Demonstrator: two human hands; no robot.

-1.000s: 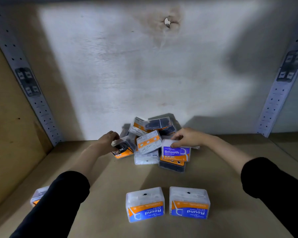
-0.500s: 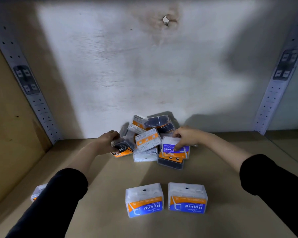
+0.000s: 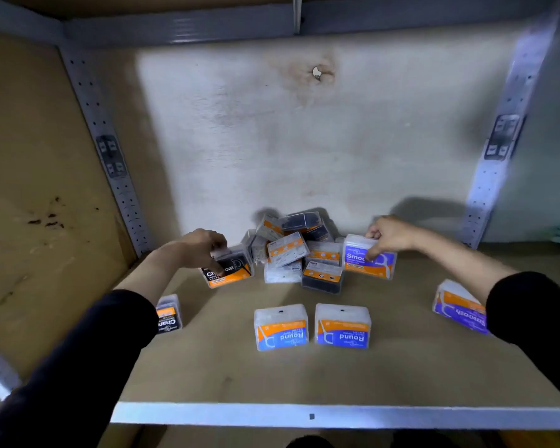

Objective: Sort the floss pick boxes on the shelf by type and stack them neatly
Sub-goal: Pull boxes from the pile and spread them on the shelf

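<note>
Two types now leave the pile (image 3: pixel 291 253): left hand (image 3: pixel 204 250) clasps the Charcoal box (image 3: pixel 232 271) at 9 o'clock, right hand (image 3: pixel 388 236) pinches the Smooth box (image 3: pixel 372 261) at 3 o'clock.

The left Round box (image 3: pixel 281 328) and right Round box (image 3: pixel 342 326) carry orange-and-blue labels. The Smooth box (image 3: pixel 374 261) is purple and orange, the Charcoal box (image 3: pixel 232 270) black and orange. The shelf (image 3: pixel 304 376) is tan, and the sleeves (image 3: pixel 78 367) are black.

Clear glossy plastic boxes (image 3: pixel 280 326) with paper labels below the hands; matt wooden shelf (image 3: pixel 304 376), painted metal posts (image 3: pixel 110 150)
</note>
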